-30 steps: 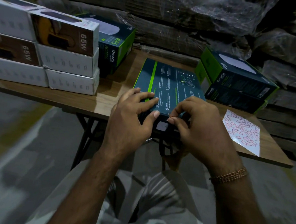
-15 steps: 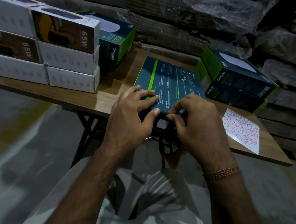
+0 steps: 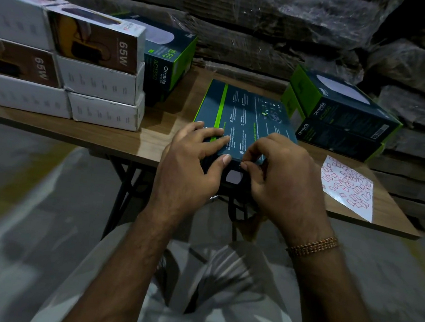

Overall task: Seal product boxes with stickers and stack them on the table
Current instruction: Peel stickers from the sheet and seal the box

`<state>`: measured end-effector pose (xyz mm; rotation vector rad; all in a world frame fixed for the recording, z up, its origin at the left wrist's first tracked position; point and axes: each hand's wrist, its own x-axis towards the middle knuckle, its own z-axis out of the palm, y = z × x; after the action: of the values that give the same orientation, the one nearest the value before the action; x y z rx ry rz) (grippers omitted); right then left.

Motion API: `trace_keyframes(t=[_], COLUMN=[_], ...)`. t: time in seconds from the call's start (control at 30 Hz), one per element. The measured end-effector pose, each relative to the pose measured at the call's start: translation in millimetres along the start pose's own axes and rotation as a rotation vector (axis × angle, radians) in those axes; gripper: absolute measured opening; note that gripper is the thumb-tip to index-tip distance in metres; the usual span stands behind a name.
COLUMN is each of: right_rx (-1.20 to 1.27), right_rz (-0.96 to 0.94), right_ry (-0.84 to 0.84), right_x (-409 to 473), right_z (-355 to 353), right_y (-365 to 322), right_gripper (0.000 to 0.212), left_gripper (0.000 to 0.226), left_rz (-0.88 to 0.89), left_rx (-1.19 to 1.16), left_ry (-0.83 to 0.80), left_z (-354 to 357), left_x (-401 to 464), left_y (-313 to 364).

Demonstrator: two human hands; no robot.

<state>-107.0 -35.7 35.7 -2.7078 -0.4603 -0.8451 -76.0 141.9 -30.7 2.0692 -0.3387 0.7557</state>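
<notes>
Gripping box [image 3: 244, 117] near edge, both hands

A wood-grain table [image 3: 140, 141] with a slight sheen is seen. Printed cardboard is shown by the dark box [image 3: 247, 112] at 12 o'clock; glossy paper by the sticker sheet [image 3: 349, 187] at 3 o'clock.

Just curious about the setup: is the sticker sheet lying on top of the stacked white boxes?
No, the sticker sheet lies flat on the table, right of both hands.
</notes>
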Motion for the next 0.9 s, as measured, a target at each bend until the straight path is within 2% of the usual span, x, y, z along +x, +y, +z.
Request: trace_keyframes(t=[0.23,0.37,0.43,0.57,0.7,0.9], right_rx=[0.067,0.154,0.180,0.204,0.147,0.171], right_rz=[0.008,0.035,0.043,0.037,-0.036,-0.120], right_ry=[0.009,0.019,0.035,0.109,0.192,0.271], right_x=[-1,-1,-1,-8,-15,-19], right_z=[4,4,5,7,16,28], right_y=[5,7,8,9,13,24], right_gripper=[0.016,0.037,0.040,0.032,0.018,0.009], left_gripper=[0.043,0.042,0.043,0.043,0.041,0.043], left_rz=[0.004,0.002,-0.003,0.001,-0.002,0.006], left_rx=[0.002,0.004,0.011,0.006,0.001,0.005], left_ry=[0.008,0.002,-0.006,0.013,0.018,0.024], left_z=[1,0,-1,0,1,2], left_x=[0,0,0,-1,-1,-1], left_y=[-1,0,0,1,2,0])
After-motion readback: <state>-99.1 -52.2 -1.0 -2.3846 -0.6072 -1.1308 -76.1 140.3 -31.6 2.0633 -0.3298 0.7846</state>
